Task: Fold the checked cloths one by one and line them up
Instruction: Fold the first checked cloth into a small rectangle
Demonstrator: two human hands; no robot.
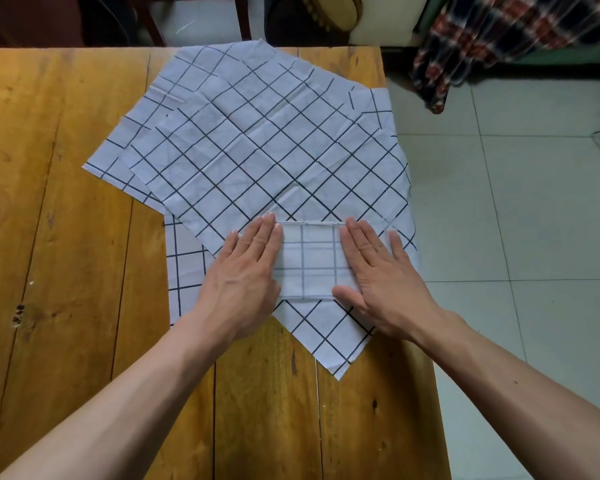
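Just below the middle of the frame, a small folded cloth point(309, 259) lies on a pile of spread checked cloths point(257, 143) on the wooden table point(59, 202). The left hand point(245, 275) and right hand point(378, 278) press it flat, one at each end, fingers straight, grasping nothing.

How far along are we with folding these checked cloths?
Early. In hand: one white checked cloth folded into a small rectangle, pressed flat by the left hand and right hand. Left: the overlapping unfolded checked cloths on the wooden table. No lined-up row visible yet.
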